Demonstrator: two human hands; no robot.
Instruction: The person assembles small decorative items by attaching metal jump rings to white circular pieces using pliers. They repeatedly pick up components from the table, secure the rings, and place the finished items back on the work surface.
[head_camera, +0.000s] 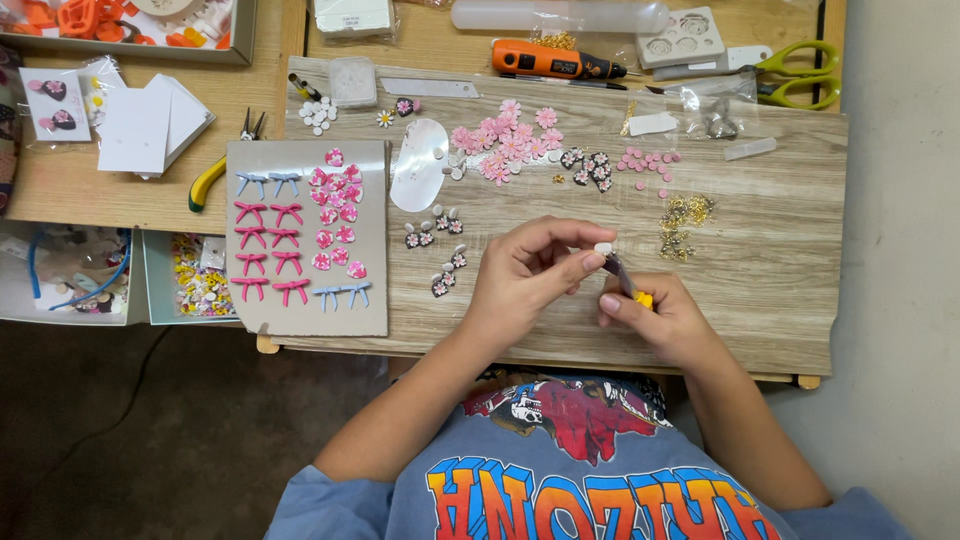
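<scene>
Now your left hand (525, 275) pinches a small white piece (603, 248) while your right hand (660, 320) grips yellow-handled pliers (628, 285); steady both next.

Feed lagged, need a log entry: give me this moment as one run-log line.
left hand: pinches small white piece | right hand: holds yellow-handled tool, tip at piece | over wooden board | pink flowers beyond

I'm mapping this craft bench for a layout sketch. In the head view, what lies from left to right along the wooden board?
Grey card of bows and pink pieces → white oval piece → heap of pink flowers → left hand → right hand, holding a small tool → gold findings.
</scene>
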